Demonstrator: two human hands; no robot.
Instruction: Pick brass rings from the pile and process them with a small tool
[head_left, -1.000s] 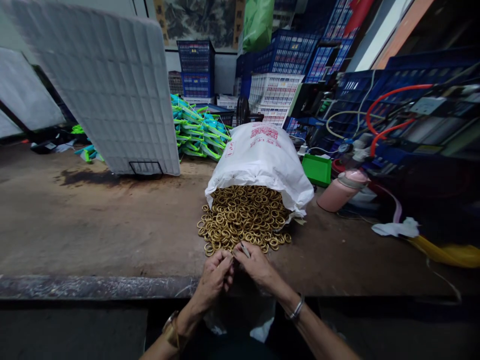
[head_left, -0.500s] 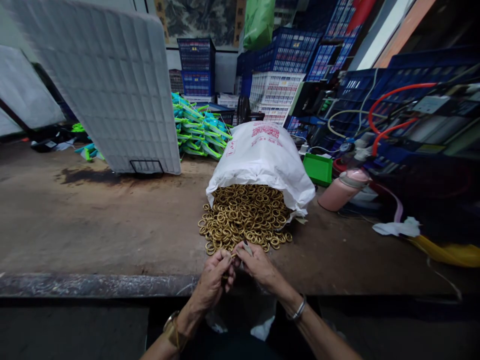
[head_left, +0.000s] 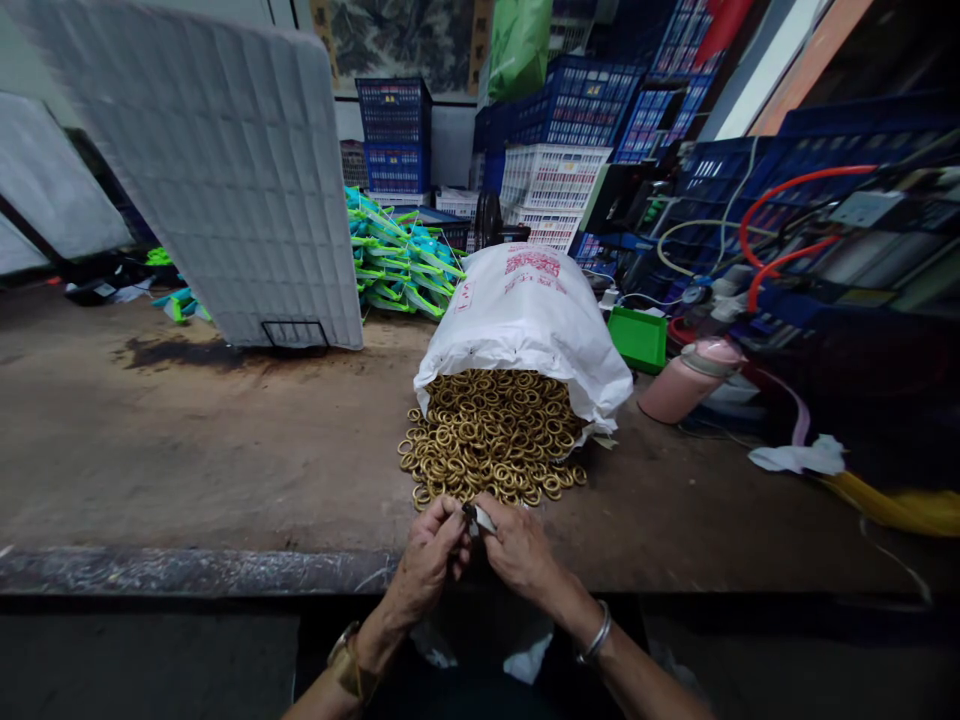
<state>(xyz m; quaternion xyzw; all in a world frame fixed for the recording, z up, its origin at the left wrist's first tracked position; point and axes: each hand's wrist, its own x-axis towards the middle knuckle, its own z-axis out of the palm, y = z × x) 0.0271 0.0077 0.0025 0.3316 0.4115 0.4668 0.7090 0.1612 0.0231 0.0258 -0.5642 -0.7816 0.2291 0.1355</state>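
My left hand (head_left: 433, 545) is closed in a pinch near the table's front edge. A brass-coloured ring showed at its fingertips a moment ago; now the fingers and a dark tip mostly hide it. Gripped in my right hand (head_left: 517, 545) is a small pale-handled tool (head_left: 485, 521) with a dark tip, which points left and meets the left fingertips. I cannot make out its exact kind. Just beyond both hands lies a heap of brass-coloured rings (head_left: 487, 430), spilling from the mouth of a white woven sack (head_left: 517, 320) that lies on its side.
The brown worktable (head_left: 225, 460) carries a tall white quilted panel (head_left: 217, 190) at left and a pile of green and blue pieces (head_left: 401, 255) behind. On the right are a green tray (head_left: 637, 338), a pink bottle (head_left: 686, 382) and red hoses (head_left: 750, 225). Blue crates (head_left: 585, 100) stand behind.
The pale-handled tool in my right hand has swung from pointing up to pointing left, its dark tip now at the left fingertips. The left hand has barely moved.
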